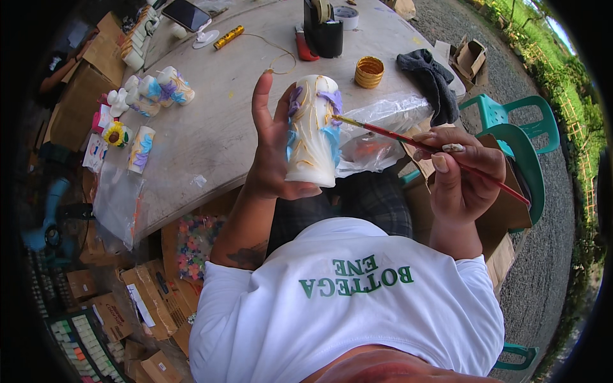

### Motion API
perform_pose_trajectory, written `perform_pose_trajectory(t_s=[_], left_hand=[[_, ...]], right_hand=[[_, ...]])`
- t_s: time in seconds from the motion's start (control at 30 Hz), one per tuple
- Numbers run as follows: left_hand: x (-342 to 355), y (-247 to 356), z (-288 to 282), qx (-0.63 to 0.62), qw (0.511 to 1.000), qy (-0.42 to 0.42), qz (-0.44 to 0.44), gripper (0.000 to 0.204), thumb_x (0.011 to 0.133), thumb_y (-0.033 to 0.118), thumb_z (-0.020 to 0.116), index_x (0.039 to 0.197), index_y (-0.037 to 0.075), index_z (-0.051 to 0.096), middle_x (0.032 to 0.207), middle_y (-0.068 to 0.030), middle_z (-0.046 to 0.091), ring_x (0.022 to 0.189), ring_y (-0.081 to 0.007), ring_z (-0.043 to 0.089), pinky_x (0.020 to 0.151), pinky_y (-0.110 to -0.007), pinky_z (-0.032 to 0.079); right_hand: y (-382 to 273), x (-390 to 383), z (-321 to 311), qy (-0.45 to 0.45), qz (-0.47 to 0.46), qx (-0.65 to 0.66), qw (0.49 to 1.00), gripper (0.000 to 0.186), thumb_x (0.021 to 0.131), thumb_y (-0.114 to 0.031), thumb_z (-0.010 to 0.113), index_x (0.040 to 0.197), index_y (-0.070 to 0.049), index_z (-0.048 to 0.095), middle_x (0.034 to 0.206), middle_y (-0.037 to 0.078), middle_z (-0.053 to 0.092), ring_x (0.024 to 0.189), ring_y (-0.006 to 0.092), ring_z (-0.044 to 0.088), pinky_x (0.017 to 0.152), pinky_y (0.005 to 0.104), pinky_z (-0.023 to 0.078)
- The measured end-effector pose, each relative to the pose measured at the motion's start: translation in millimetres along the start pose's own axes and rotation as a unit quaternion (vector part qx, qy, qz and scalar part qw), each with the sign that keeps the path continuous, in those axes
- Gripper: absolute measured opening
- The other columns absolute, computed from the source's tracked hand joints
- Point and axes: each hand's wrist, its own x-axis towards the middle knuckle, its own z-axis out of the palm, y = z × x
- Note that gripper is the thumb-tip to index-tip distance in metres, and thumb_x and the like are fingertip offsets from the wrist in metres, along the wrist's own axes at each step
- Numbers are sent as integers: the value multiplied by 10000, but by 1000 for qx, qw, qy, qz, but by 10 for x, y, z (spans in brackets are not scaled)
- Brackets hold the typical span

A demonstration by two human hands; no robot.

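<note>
My left hand (271,156) grips an upright white pillar candle (310,150) with raised purple and blue flowers and gold-coloured lines. A thin red paintbrush (377,127) is pinched in my right hand (463,169), its gold-tinged tip at the candle's right side, by the upper purple flower. Behind, on the table, stands a small gold pot (369,71). Several decorated candles (167,86) lie and stand at the table's left, with a sunflower piece (116,134) among them.
The table (211,115) holds a tape dispenser (325,35), gold thread spool (228,37), phone (188,13), dark cloth (428,76) and plastic sheeting (383,112). Green chairs (523,121) are at right, cardboard boxes (150,293) lower left. Another person's arm (57,73) shows far left.
</note>
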Motion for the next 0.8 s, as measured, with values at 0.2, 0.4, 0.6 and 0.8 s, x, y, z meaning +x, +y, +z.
perform_pose_trajectory(t_s=[0.2, 0.4, 0.6, 0.8], left_hand=[[3, 4, -32, -54, 998, -12, -37, 1278, 484, 198, 798, 1361, 188, -132, 1312, -171, 246, 1231, -301, 309, 994, -426, 324], [4, -32, -6, 10, 1000, 8, -11, 1264, 497, 222, 801, 1358, 179, -124, 1294, -178, 255, 1214, -293, 320, 998, -416, 305], [-30, 23, 44, 19, 999, 19, -18, 1263, 501, 247, 806, 1355, 170, -122, 1283, -193, 256, 1208, -295, 324, 994, -413, 306], [-48, -16, -16, 27, 1000, 0, 6, 1238, 549, 262, 799, 1367, 181, -126, 1320, -151, 298, 1211, -286, 362, 984, -404, 344]], right_hand=[[4, 10, -31, 80, 65, 110, 989, 187, 813, 30, 564, 926, -2, 420, 913, 235, 582, 828, 270, 617, 714, 366, 533], [4, -137, 9, 28, 45, 83, 995, 215, 812, 27, 565, 938, -23, 398, 913, 237, 580, 860, 285, 610, 701, 373, 536], [-41, -171, 45, 3, 44, 71, 996, 227, 816, 34, 552, 936, -35, 371, 924, 244, 572, 884, 314, 606, 700, 369, 541], [-57, -151, 63, -19, 42, 65, 997, 222, 822, 48, 533, 944, -34, 366, 940, 241, 563, 896, 332, 602, 701, 375, 541]])
